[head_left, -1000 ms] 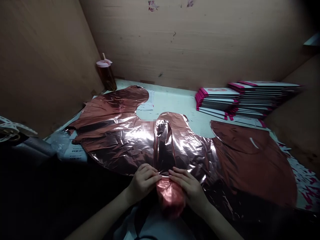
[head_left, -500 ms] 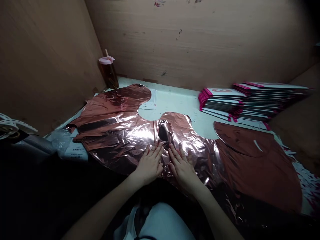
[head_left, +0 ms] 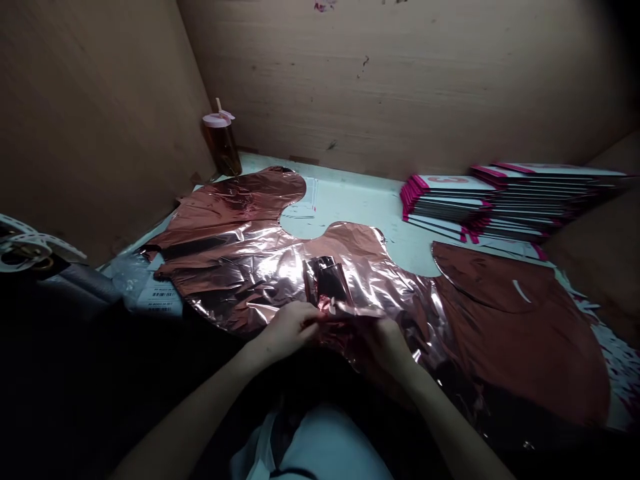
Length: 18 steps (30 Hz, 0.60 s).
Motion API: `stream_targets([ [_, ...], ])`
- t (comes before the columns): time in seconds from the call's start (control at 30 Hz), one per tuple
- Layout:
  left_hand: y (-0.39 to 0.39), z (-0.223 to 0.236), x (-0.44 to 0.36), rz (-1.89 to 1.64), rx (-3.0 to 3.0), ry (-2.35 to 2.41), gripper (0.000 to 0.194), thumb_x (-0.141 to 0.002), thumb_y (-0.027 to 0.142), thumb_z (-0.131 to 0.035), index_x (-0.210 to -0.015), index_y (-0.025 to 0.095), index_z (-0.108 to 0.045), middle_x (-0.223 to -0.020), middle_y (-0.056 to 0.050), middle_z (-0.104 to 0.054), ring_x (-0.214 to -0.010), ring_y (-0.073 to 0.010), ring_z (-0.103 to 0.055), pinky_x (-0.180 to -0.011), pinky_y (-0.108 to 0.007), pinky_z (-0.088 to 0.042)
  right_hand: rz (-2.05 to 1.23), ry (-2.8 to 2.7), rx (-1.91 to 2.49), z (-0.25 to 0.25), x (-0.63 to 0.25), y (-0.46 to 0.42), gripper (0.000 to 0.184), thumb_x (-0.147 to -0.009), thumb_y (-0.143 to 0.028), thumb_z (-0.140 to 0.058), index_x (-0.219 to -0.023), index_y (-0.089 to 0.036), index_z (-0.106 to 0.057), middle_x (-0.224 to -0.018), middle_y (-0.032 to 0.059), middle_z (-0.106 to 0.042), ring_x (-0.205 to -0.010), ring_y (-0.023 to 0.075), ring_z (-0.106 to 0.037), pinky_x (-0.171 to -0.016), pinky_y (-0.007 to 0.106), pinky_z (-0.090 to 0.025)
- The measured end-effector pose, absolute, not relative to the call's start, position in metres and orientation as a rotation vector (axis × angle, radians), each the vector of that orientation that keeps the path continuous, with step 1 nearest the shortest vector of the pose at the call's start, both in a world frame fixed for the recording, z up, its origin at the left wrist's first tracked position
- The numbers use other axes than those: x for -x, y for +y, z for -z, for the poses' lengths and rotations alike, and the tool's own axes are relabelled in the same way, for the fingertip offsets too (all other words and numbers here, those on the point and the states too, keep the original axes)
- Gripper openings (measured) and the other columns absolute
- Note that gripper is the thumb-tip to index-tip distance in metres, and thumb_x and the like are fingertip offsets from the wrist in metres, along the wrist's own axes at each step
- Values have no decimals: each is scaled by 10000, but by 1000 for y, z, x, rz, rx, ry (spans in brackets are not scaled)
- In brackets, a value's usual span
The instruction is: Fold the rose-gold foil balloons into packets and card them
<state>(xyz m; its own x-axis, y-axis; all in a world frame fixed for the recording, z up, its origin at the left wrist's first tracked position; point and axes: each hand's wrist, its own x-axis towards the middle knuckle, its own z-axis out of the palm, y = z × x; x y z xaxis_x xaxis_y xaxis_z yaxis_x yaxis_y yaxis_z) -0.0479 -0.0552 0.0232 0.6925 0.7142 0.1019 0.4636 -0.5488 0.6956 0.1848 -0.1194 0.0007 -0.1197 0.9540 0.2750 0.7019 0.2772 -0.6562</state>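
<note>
A large rose-gold foil balloon (head_left: pixel 280 267) in the shape of a 3 lies flat and wrinkled over the table. A folded strip of the same foil (head_left: pixel 330 283) stands up at its middle, just beyond my hands. My left hand (head_left: pixel 293 325) is closed, its thumb and fingers pinching foil at the near edge. Opposite it, my right hand (head_left: pixel 393 340) is curled round a raised fold of foil, its fingers blurred and partly hidden. Between the two hands the foil is lifted and bunched.
Stacked white cards with pink edges (head_left: pixel 450 193) stand at the back right. A lidded bottle (head_left: pixel 223 147) is in the back left corner, near the wooden walls (head_left: pixel 310 80). Labelled packets (head_left: pixel 163 298) lie at left; paper scraps (head_left: pixel 620 373) at right.
My hands were lying flat on the foil with fingers stretched. Now they have curled in and hold the foil, with a fold raised between them.
</note>
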Motion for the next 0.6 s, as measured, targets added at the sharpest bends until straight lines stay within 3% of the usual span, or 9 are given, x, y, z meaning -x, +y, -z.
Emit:
stream_targets([
  [0.07,-41,-31,44,-402,-2082,1050,166,-863,207,-575,-906,200,-736,-839,-3,-730,-790,-175,-659,-708,-252,-494,-521,-1842,1642,-7,-184,-96,278,-960,-332,-388,-1006,-198,-627,-936,91,-716,-850,244,-667,-738,363,-530],
  [0.17,-32,-32,37,-393,-2014,1283,220,-905,311,-547,-814,168,-688,-739,-11,-701,-726,-186,-648,-621,-239,-436,-518,-1850,1759,-12,-175,-65,285,-980,-370,-380,-962,-202,-610,-854,66,-711,-771,224,-661,-686,314,-497],
  [0.37,-40,-25,25,-395,-1998,1655,276,-984,322,-443,-842,175,-628,-758,-58,-686,-750,-223,-645,-636,-274,-378,-390,-1736,2147,-8,-144,-31,397,-1023,-394,-314,-959,-152,-622,-866,151,-687,-762,249,-654,-644,306,-420],
  [0.53,-39,-26,22,-293,-1995,1814,283,-1001,315,-431,-877,180,-646,-790,-72,-706,-788,-234,-668,-656,-287,-397,-387,-1820,2207,-15,-137,-37,402,-1051,-389,-244,-1021,-183,-588,-914,83,-696,-833,191,-656,-670,250,-404],
  [0.6,-37,-26,20,-252,-1996,1862,297,-1007,324,-417,-911,179,-658,-825,-83,-718,-815,-243,-680,-674,-294,-423,-368,-1852,2271,-16,-135,-37,384,-1050,-358,-243,-1072,-161,-571,-939,110,-693,-865,213,-662,-700,270,-419],
])
